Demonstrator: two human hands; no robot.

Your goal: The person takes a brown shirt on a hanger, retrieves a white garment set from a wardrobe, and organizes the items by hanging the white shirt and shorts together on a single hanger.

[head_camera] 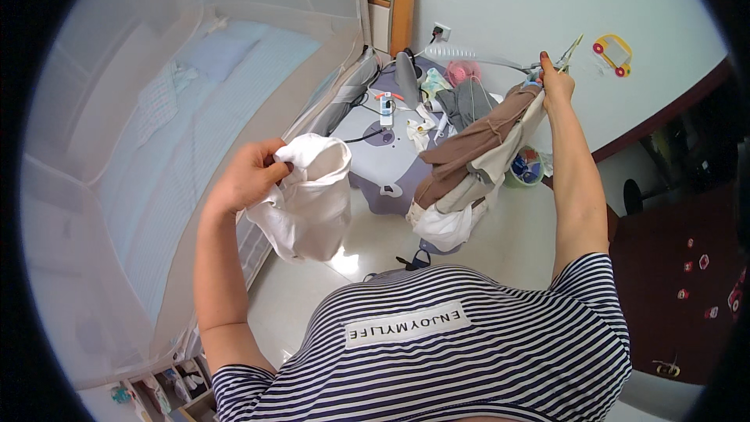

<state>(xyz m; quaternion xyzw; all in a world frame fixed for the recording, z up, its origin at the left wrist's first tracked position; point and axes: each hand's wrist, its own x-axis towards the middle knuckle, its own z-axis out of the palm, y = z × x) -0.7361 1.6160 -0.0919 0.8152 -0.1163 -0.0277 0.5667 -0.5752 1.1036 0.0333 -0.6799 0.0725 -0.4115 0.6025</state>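
My left hand is closed on the edge of a white cloth garment, which hangs open at its top. Raised on the right, my right hand grips several clothes hangers by their hook ends. From that hand hang a brown garment, a beige garment and a white garment, bunched together. The garments overlap, so which hanger bears which cannot be told. The two hands are far apart.
A netted bed stands at the left. A grey bear-shaped mat on the floor bears a power strip, cables and grey clothes. A green bin stands near the wall. Drawers with small clothes are at lower left.
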